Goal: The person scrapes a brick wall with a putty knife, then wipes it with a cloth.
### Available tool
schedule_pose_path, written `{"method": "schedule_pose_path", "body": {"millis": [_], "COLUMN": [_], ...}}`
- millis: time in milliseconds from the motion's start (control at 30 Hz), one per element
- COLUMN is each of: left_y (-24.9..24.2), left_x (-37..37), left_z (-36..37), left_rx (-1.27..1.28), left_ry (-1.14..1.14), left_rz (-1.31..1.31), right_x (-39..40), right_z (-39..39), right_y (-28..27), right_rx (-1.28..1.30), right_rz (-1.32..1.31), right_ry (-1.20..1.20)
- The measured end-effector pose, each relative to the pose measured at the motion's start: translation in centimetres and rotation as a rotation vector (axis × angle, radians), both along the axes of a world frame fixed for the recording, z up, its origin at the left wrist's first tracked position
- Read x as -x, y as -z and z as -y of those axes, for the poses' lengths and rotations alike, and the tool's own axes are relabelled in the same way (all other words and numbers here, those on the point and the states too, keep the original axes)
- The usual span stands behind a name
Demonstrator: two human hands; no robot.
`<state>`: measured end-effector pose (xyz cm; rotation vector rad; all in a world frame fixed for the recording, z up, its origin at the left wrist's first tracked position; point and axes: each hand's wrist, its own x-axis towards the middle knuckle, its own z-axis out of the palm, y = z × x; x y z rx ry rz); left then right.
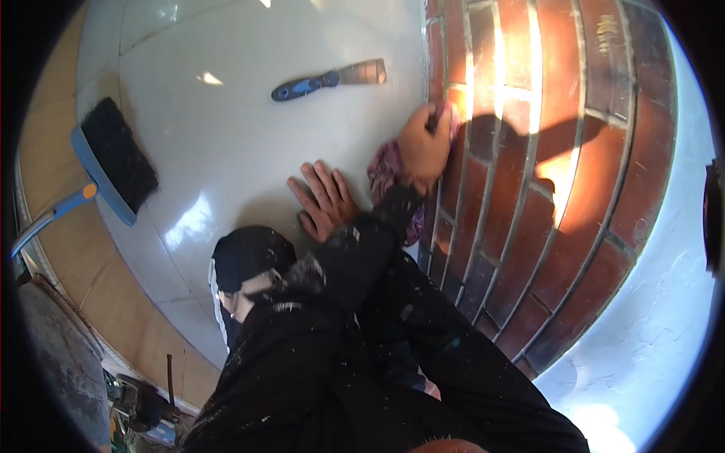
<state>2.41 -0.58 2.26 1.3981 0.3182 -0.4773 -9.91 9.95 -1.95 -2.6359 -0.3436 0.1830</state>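
Your L hand grips bunched cloth against the brickwork, right; R hand spread on floor, prob. bracing you. Scraper lies far, likely kept w/in reach; broom left, prob. outta way.

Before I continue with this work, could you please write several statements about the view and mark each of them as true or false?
1. One hand holds a purple patterned cloth beside the brick surface. True.
2. The scraper lies on the pale floor with its blade towards the bricks. True.
3. The other hand grips the scraper. False: that hand is spread on the floor, apart from the scraper.
4. The broom has white bristles. False: the broom's bristles are black.
5. Bright light falls on part of the bricks. True.
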Motion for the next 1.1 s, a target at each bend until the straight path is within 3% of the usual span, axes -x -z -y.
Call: {"method": "schedule_pose_path", "body": {"millis": [33,133,167,267,300,400,433,467,533,600,667,767,833,867,967,1033,1067,1100], "left_y": [0.5,2.6,1.7,1.4,0.8,0.8,-0.4,0.3,1.1,0.5,0.2,-2.7,-4.0,-4.0,-5.3,-4.9,-5.3,-5.8], "left_x": [2.0,2.7,0.2,-1.4,0.6,4.6,2.9,0.9,-2.7,1.4,7.0,7.7,0.6,-2.2,-0.4,4.9,4.3,3.1], "left_z": [0.4,0.8,0.2,0.6,0.2,-0.4,-0.7,0.6,3.9,3.2,1.4,-0.7,1.1,2.2,2.7,1.0,0.6,0.3], "left_rx": [-0.014,-0.086,0.029,0.036,-0.063,-0.047,0.193,0.194,0.093,-0.008,0.181,0.405,0.209,0.128,0.107,0.112,0.109,0.159], "left_ry": [-0.099,-0.034,0.060,0.023,0.026,-0.056,0.050,0.052,-0.201,-0.202,-0.028,-0.045,-0.108,-0.082,-0.152,-0.139,-0.133,-0.057], "left_rz": [0.152,0.230,0.038,0.075,0.115,0.292,-0.070,-0.071,0.153,0.188,0.102,0.017,0.310,0.326,0.284,0.556,0.553,0.387], "right_x": [-1.2,-0.9,-0.6,-0.7,-1.2,-1.0,-0.8,-0.8,-1.4,-0.1,-1.1,-0.9,-1.0,-1.2,-0.6,-1.2,-1.2,-1.1], "right_z": [0.4,0.2,-0.2,-0.3,0.0,0.2,0.1,0.3,0.4,0.4,0.8,0.5,0.7,0.6,0.8,0.6,0.5,0.6], "right_y": [0.2,1.0,1.8,1.8,1.7,1.0,1.3,1.6,0.9,-0.2,0.5,0.4,0.7,0.4,-0.1,0.2,0.4,0.8], "right_rx": [-0.019,0.012,0.040,0.003,0.004,-0.048,-0.010,0.034,0.031,0.013,-0.028,-0.007,0.004,0.012,-0.022,-0.004,-0.008,-0.002], "right_rz": [0.016,0.087,0.149,0.143,0.160,0.086,0.123,0.168,0.100,-0.002,0.010,0.017,0.046,0.024,0.003,0.000,-0.003,0.042], "right_ry": [-0.011,0.001,0.025,0.043,0.045,-0.006,-0.003,-0.002,-0.013,-0.032,-0.040,-0.021,-0.022,-0.026,-0.028,-0.023,-0.018,-0.025]}}
